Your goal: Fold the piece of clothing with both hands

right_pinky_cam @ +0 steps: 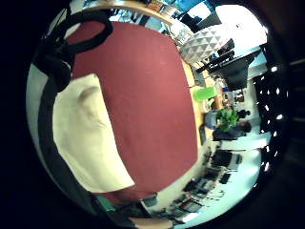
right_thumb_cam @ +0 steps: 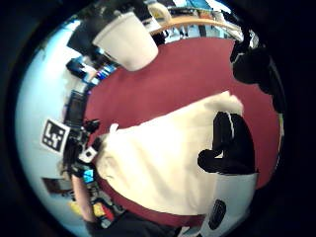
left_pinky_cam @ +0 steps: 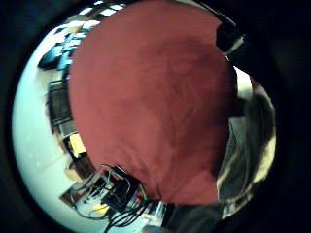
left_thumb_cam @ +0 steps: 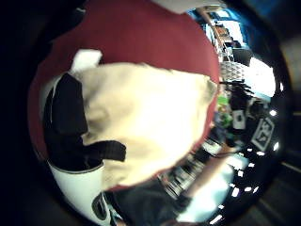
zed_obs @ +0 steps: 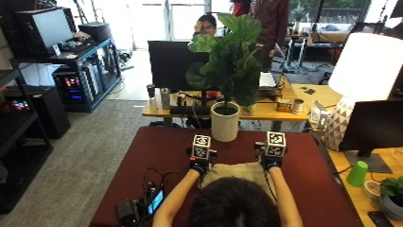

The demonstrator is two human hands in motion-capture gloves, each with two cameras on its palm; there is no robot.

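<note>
A cream piece of clothing lies folded on the dark red table just in front of the person. My left hand is at its far left corner and my right hand at its far right corner. In the right thumb side palm view, black fingers curl onto the cloth near its corner, and the other hand shows at the opposite corner. The left thumb side palm view is filled by the cloth, with a black finger along its edge. The person's head hides the cloth's near part.
A white plant pot stands at the table's far edge, just beyond the hands. Cables and a small device lie at the near left corner. A monitor, a white lamp and a green cup stand on the desk to the right.
</note>
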